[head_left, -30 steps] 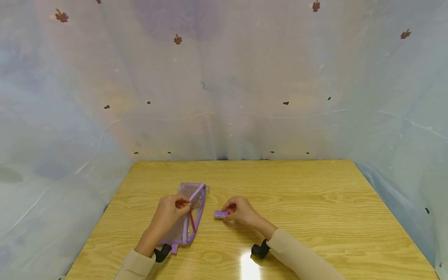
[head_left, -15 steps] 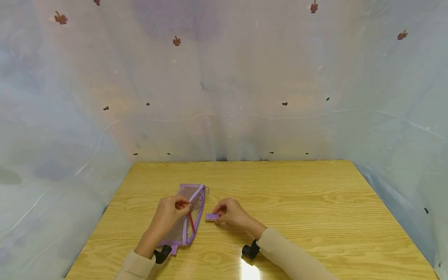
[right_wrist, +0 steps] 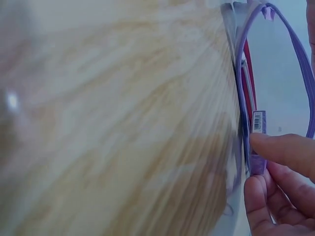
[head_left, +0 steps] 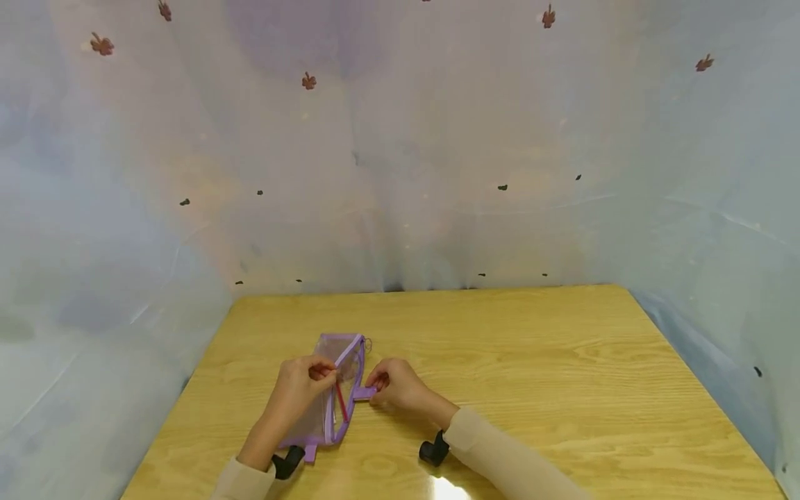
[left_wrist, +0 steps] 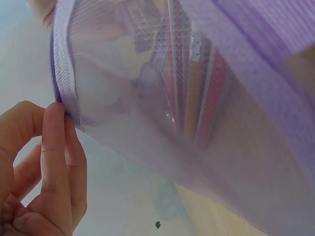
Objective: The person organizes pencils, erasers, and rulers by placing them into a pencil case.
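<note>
A see-through mesh pencil case [head_left: 314, 421] with purple trim lies left of centre on the table, its zipped mouth spread apart. My left hand [head_left: 294, 392] pinches one edge of that mouth and lifts it. Inside, the left wrist view shows a pencil [left_wrist: 195, 88] with a metal end and red sticks [left_wrist: 212, 93] through the mesh. Between thumb and fingers my right hand [head_left: 400, 390] holds a small purple eraser [head_left: 364, 394]. A barcode shows on the eraser [right_wrist: 258, 120] in the right wrist view. It is at the right rim of the mouth; whether it touches is unclear.
The wooden table [head_left: 531, 368] extends to the right and behind the case. A pale patterned curtain [head_left: 400, 173] hangs along the back and both sides. A purple tab [head_left: 310, 453] sticks out at the case's near end.
My right hand has moved left with the eraser, from a gap away to the edge of the pencil case. My left hand keeps its grip on the mouth. The head view has shifted slightly.
</note>
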Tool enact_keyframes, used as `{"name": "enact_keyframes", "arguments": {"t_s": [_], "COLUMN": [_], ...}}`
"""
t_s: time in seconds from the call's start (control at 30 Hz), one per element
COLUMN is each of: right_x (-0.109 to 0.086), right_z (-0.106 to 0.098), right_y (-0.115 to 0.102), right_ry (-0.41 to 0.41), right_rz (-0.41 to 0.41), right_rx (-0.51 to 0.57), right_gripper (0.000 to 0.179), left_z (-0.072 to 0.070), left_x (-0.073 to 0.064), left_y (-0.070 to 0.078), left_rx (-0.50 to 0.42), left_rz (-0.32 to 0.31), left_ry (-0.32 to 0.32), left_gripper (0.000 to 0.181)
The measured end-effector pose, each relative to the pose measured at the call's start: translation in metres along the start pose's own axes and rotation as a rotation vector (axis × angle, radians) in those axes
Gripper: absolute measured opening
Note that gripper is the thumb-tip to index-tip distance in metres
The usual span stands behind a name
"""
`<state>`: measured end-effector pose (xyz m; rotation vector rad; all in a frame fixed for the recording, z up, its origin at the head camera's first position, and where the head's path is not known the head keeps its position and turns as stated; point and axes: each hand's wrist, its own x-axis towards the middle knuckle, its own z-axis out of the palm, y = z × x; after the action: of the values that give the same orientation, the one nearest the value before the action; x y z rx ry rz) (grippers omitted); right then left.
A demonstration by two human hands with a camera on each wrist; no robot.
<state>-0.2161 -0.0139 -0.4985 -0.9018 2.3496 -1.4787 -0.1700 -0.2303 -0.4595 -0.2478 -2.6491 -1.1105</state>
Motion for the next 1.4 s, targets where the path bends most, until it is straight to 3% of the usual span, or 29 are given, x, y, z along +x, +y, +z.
{"name": "enact_keyframes", "arguments": {"t_s": [0.67, 1.17, 1.4], "right_x": [0.011, 0.016, 0.018], "right_z": [0.015, 0.021, 0.026], "right_y": [-0.006, -0.010, -0.012], "right_ry": [-0.006, 0.004, 0.007], "right_rz": [-0.037, -0.014, -0.020], "right_rx": [-0.114, -0.158, -0.164], "right_gripper": [0.018, 0.018, 0.018], "left_z": [-0.003, -0.003, -0.005], "left_x": [-0.004, -0.001, -0.002], "left_y": [0.001, 0.001, 0.003], "left_rx": [-0.017, -0.009, 0.002], "left_rz": [-0.027, 0.025, -0.012], "left_ry": [-0.021, 0.014, -0.016], "left_gripper": [0.004, 0.006, 0.004]}}
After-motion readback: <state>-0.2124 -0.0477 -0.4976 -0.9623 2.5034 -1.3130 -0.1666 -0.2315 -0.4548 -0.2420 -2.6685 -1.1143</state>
